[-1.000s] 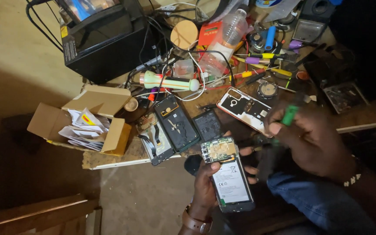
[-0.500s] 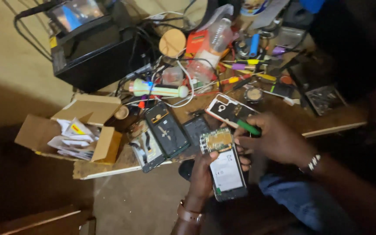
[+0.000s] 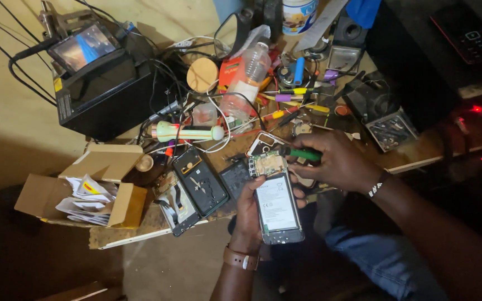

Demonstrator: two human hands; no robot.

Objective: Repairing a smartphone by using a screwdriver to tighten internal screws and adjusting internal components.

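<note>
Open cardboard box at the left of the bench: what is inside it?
The cardboard box holds crumpled white papers, one with a yellow and red patch. Whatever lies beneath the papers is covered. Both hands work elsewhere: the left hand holds an opened phone.

The screwdriver point(image 3: 302, 153) tip is hidden behind the opened phone point(image 3: 274, 200); the right hand point(image 3: 338, 161) covers its handle.

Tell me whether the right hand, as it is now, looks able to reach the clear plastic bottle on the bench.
Probably yes, but not freely: the right hand grips a green-handled screwdriver over the opened phone. The bottle lies just beyond, among cables and other screwdrivers, with nothing tall between.
</note>
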